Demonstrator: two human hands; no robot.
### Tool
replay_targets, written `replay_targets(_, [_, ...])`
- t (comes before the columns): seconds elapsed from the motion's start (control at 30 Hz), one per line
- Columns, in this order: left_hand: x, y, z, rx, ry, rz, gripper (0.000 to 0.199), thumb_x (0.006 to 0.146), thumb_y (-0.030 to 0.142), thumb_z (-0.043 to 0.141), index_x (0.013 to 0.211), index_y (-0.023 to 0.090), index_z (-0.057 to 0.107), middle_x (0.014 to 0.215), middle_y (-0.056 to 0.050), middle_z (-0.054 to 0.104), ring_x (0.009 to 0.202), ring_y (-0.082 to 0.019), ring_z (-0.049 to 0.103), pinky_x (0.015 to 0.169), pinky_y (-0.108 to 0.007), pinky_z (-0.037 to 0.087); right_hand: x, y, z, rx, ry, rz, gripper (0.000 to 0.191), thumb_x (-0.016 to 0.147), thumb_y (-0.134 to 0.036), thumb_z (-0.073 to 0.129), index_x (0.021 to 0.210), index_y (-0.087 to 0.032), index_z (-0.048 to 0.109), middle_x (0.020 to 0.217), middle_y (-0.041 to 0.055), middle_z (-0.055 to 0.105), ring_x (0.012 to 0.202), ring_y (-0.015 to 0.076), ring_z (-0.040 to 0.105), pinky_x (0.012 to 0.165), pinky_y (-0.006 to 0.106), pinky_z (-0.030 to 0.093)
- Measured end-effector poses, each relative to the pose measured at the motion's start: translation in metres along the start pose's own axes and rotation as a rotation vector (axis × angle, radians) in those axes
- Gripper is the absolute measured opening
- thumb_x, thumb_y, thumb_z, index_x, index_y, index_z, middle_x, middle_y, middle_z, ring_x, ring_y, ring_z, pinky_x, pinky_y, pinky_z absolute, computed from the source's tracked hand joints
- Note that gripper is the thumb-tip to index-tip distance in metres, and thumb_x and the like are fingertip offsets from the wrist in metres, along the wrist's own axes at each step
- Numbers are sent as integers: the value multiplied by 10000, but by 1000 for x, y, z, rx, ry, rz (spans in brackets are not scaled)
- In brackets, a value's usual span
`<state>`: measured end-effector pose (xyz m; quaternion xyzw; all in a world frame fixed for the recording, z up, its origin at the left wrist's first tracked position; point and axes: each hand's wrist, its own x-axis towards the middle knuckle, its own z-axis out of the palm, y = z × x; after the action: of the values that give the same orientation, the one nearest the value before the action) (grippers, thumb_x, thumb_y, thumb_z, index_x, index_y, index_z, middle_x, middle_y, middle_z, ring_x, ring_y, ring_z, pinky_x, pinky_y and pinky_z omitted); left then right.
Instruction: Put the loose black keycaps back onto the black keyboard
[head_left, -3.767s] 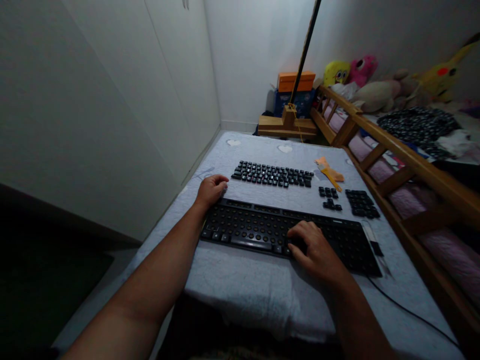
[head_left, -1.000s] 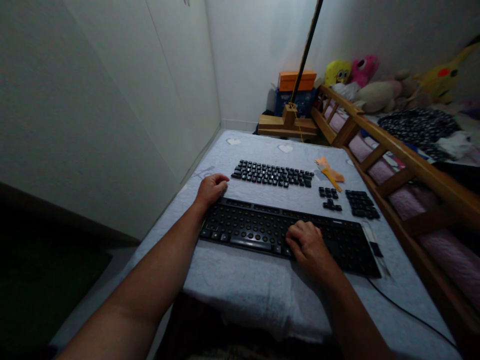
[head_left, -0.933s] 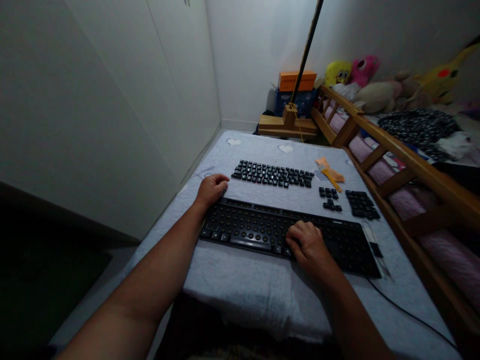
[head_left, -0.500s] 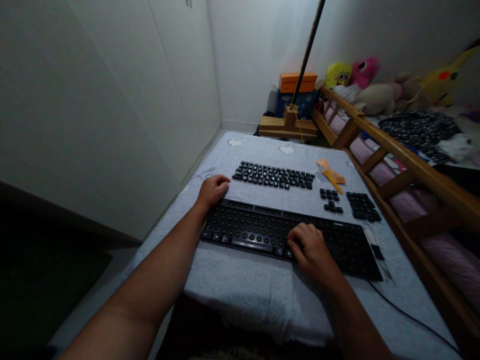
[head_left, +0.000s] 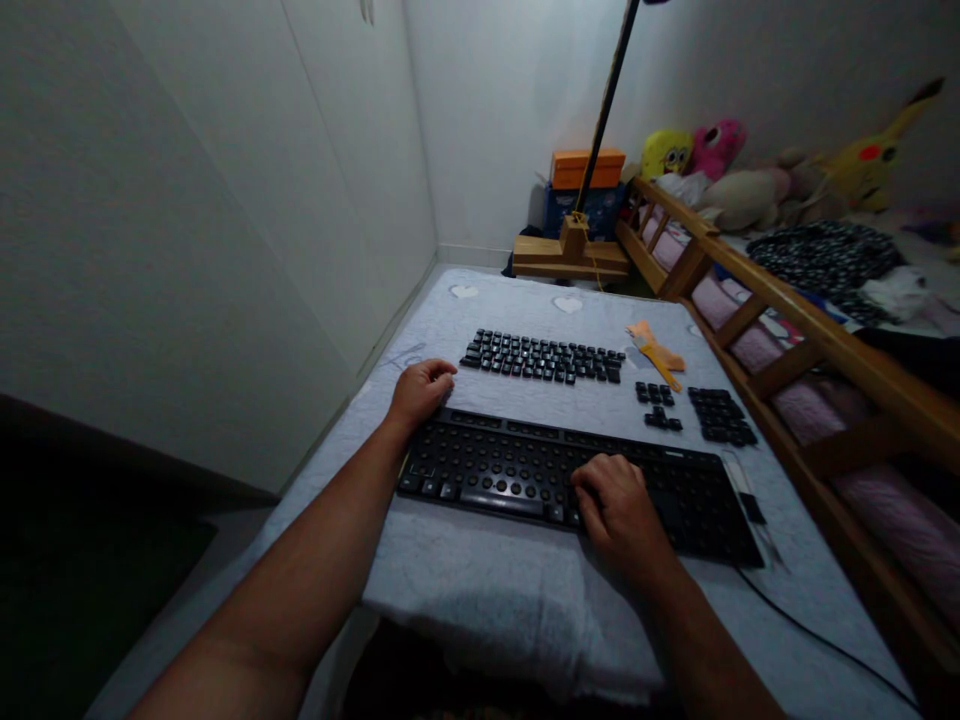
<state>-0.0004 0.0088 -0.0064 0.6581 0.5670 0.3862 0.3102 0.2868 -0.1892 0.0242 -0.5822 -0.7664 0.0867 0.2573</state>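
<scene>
A black keyboard (head_left: pixel 501 503) lies on the cloth-covered table, most of its keys bare of keycaps; the space bar and some bottom-row keys are on it. My left hand (head_left: pixel 420 393) rests by its back left corner, fingers curled and drawn together towards the thumb; anything between them is hidden. Just beyond its fingertips are rows of loose black keycaps (head_left: pixel 544 358). Over the right-centre keys is my right hand (head_left: pixel 616 505), thumb and fingers bent into a pinch, and whatever it grips cannot be made out.
Smaller keycap groups (head_left: pixel 658 393) and a keypad block (head_left: pixel 721 415) lie to the right. Behind them is a yellow-handled brush (head_left: pixel 660 362) on an orange cloth (head_left: pixel 671 358). A cable (head_left: pixel 825 635) runs off the keyboard's right side. A wooden bed rail (head_left: pixel 795 300) borders the table.
The view has shifted slightly, so the table items sit a little lower and further left. Both hands keep nearly the same places and poses at the keyboard.
</scene>
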Motion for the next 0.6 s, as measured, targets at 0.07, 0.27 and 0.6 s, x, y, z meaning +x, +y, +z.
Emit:
replay_targets(0.07, [0, 0, -1, 17, -5, 7, 331, 719, 345, 551, 930, 160, 728, 768, -34, 720, 703, -183, 640, 694, -281, 483, 0, -1, 0, -2, 8, -10, 129, 892, -114, 488, 878, -210, 574, 865, 39, 583, 869, 211, 495, 811, 374, 356])
replay_targets(0.27, [-2, 3, -1, -1, -9, 7, 327, 721, 353, 551, 924, 163, 725, 750, -40, 717, 708, -195, 646, 702, -300, 486, 0, -1, 1, -4, 12, -3, 129, 899, -117, 491, 875, -214, 573, 868, 37, 587, 866, 210, 491, 820, 382, 350])
replay_targets(0.6, [0, 6, -2, -52, 27, -25, 302, 707, 356, 577, 885, 159, 723, 743, -38, 715, 704, -183, 641, 736, -303, 482, 3, -3, 3, -13, 35, -3, 139, 895, -110, 491, 890, -216, 580, 883, 38, 585, 880, 212, 484, 847, 392, 338])
